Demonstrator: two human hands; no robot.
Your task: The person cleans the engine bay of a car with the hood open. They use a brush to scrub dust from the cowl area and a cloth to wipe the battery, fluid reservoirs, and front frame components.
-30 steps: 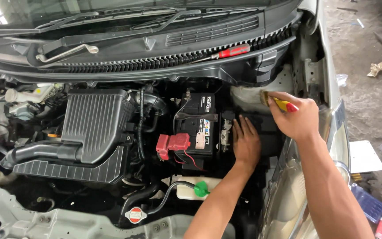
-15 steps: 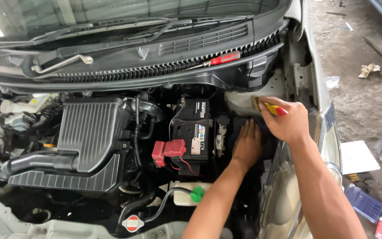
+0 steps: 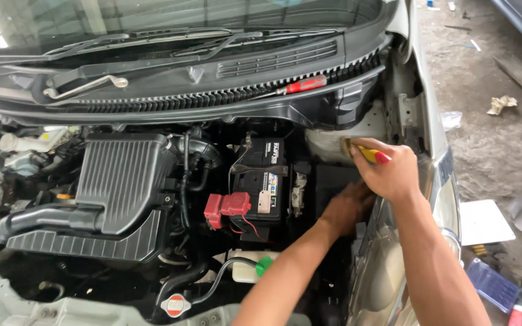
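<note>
1. Your right hand (image 3: 394, 175) is up at the far right of the engine bay, fist closed in a firm grip round a yellow-handled tool with a red end (image 3: 374, 156); the tool's working tip is hidden behind your fingers, up against the pale inner wing panel (image 3: 327, 142).
2. Your left hand (image 3: 347, 208) is down low, just under the right one, palm pressed onto the dark black cover (image 3: 333, 181) beside the battery. Fingers look spread flat, grip on nothing that can be made out; the shadow there hides the fingertips.
3. The battery (image 3: 264, 181) sits just left of your left hand, black, with a metal hold-down bar across its top and a red terminal cap (image 3: 228, 206) on its near left corner, thin red wires trailing below it.
4. Further left, the big ribbed black air box (image 3: 122, 181) fills the middle of the bay, well apart from both hands.
5. Near your left forearm, a white reservoir with a green cap (image 3: 263, 265).
6. Up on the cowl under the windscreen, a red-handled screwdriver (image 3: 303, 85) lies untouched.
7. Off to the right, on the concrete floor (image 3: 490, 145), a crumpled rag (image 3: 501, 104) and a white sheet (image 3: 484, 220).
</note>
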